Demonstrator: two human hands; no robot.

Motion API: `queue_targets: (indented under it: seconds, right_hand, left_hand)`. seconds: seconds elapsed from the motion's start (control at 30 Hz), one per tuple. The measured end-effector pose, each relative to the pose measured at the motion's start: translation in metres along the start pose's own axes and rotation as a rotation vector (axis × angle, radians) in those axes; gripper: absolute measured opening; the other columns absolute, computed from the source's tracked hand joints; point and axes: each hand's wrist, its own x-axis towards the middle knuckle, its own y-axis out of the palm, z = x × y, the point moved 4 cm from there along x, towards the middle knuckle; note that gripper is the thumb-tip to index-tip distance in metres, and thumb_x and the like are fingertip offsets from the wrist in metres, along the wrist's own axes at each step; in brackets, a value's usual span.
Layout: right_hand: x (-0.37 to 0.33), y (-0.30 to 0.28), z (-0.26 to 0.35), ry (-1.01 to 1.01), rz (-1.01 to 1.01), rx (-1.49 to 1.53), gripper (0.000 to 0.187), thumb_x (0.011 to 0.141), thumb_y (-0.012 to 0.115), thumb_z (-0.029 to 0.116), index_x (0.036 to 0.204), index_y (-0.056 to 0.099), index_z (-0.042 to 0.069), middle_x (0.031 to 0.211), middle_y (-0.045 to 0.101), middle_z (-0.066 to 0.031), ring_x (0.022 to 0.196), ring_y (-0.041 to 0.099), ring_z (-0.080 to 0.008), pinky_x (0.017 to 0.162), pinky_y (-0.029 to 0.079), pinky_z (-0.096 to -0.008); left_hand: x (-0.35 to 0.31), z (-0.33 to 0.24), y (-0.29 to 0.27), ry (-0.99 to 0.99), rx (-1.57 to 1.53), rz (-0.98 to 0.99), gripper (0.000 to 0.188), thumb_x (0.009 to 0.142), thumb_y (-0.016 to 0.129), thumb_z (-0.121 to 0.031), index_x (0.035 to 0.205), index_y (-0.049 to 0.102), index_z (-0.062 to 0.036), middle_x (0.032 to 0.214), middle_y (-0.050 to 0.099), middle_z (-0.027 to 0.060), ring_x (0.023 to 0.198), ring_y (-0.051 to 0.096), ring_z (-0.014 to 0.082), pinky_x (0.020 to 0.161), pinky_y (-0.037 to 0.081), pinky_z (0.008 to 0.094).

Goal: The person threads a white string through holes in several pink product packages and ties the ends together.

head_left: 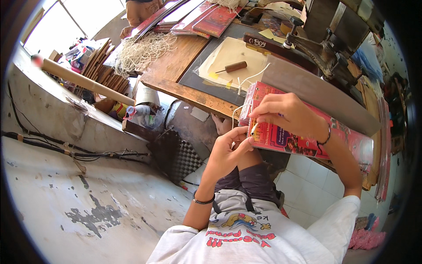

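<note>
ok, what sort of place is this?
Probably a small print-finishing workshop: red prints under the right hand, a heap of white cord, and an awl-like tool on the bench.

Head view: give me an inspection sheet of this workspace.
Surface: wooden table with dark mat.
Job's things: red printed stack, white cord at its left end; awl on cream paper.
Clutter: cord heap, more red sheets toward the far side.
Hands: left hand at the stack's near-left corner, right hand over its top; grip unclear.
Cables: black cables along the wall.
Surroundings: peeling paint; another person's hand.
</note>
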Motion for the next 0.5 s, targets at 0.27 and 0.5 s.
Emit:
queue_targets:
  seconds: [0.27, 0.5]
  right_hand:
    - [-0.016, 0.013, 0.007, 0.036, -0.075, -0.11, 0.013, 0.095, 0.065, 0.01, 0.107, 0.066, 0.004, 0.1, 0.068, -0.0093, 0.086, 0.07, -0.0292, 0.075, 0.057, -0.0384]
    - [-0.016, 0.013, 0.012, -0.041, -0.037, -0.179, 0.016, 0.092, 0.07, 0.007, 0.105, 0.061, 0.006, 0.094, 0.069, -0.0103, 0.078, 0.071, -0.0276, 0.066, 0.058, -0.036]
  left_hand:
    - [0.001, 0.006, -0.001, -0.004, -0.171, 0.063, 0.038, 0.1, 0.063, -0.01, 0.133, 0.058, 0.0083, 0.108, 0.07, 0.0063, 0.094, 0.063, 0.0065, 0.079, 0.049, 0.0205]
    - [0.003, 0.001, -0.013, -0.086, -0.3, 0.056, 0.034, 0.103, 0.058, -0.015, 0.126, 0.064, 0.0085, 0.081, 0.056, -0.0036, 0.065, 0.039, 0.0014, 0.053, 0.028, 0.02]
